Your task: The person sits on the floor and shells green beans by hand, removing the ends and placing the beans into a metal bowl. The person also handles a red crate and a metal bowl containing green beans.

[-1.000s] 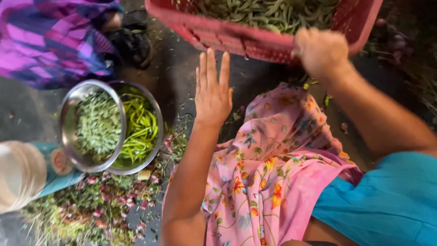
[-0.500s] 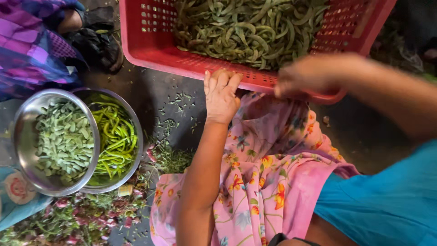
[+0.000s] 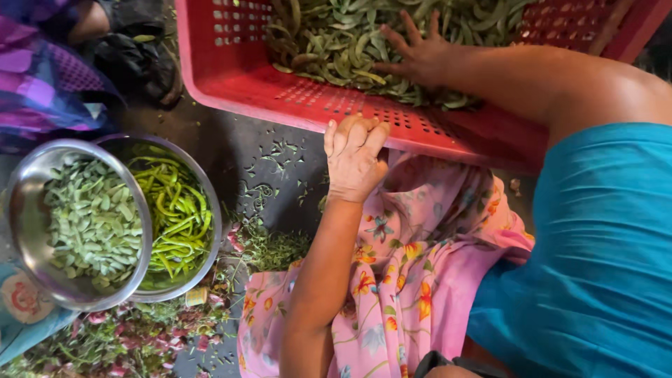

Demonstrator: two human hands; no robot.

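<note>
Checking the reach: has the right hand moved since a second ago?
Yes. The right hand has gone from the red crate's near rim forward into the crate, and now lies spread on the green bean pods.

Both arms stretched forward, one hand curled, one spread

The left hand (image 3: 353, 159) reaches out from a nearly straight forearm, its fingers (image 3: 350, 133) curled over at the far end, knuckles up. The right hand (image 3: 416, 52) lies farther out, palm down, fingers splayed wide, its bare arm crossing from the right.
</note>
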